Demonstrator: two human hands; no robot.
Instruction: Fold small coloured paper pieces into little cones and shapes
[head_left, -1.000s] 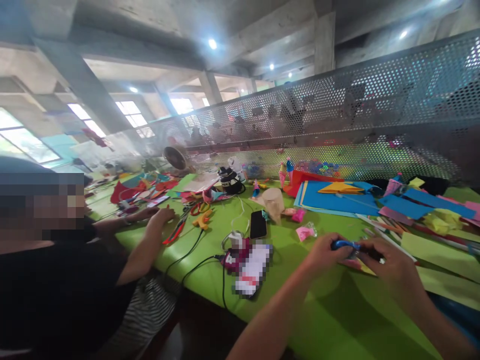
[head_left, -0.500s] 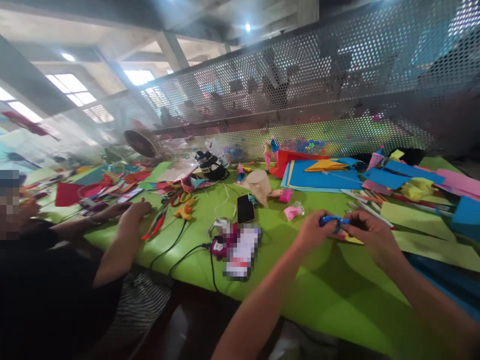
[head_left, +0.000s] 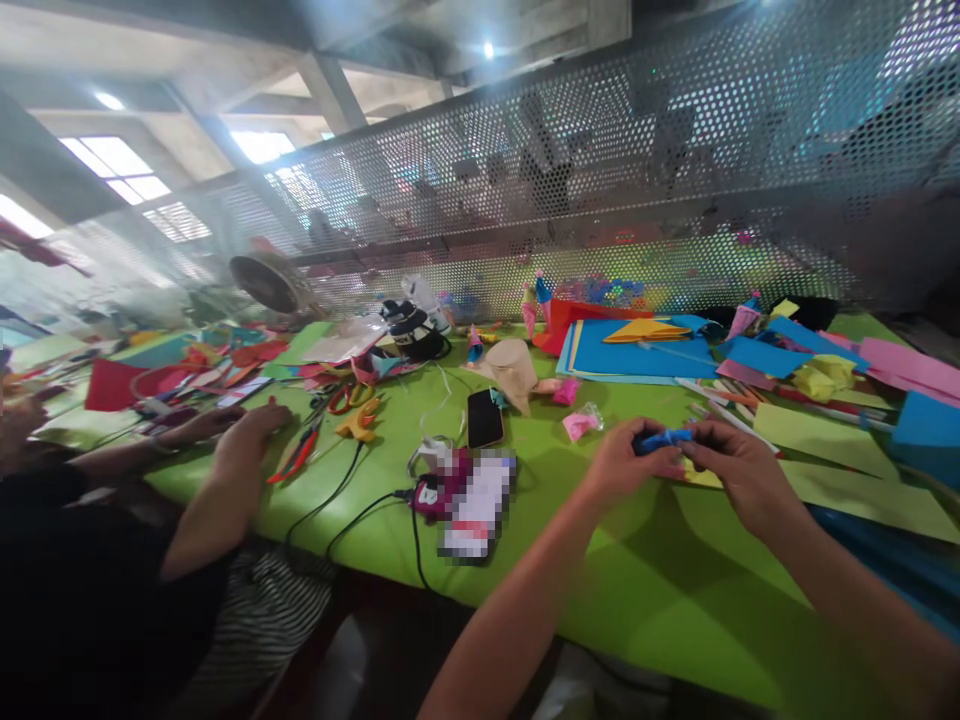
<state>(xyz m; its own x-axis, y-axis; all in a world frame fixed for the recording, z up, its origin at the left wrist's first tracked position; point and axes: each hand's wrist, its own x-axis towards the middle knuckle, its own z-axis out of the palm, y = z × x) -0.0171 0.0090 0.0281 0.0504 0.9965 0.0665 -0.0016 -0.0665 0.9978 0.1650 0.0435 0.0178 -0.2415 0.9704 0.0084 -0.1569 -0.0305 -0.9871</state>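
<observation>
Between my two hands is a small piece of twisted, crumpled blue paper (head_left: 663, 440), held above the green table (head_left: 675, 590). The fingers of my left hand (head_left: 624, 460) are closed on its left end. My right hand (head_left: 739, 470) pinches the right end. Just below the fingers lies something yellow (head_left: 701, 475), partly covered by my right hand. A small pink packet in clear wrap (head_left: 583, 424) rests left of my left hand.
Beside my right hand lie yellow-green paper strips (head_left: 825, 440) and white sticks or pens (head_left: 727, 410). Blue sheets (head_left: 660, 352) are stacked behind. A phone with a lit screen (head_left: 478, 505), a dark phone (head_left: 486, 418) and cables are at centre. A co-worker's arm (head_left: 225, 480) rests at left, near red-handled pliers (head_left: 294, 455).
The blue paper has turned slightly and looks more tightly twisted between my fingers. My hands stay almost in place. The view has shifted a little, so the background sits further left.
</observation>
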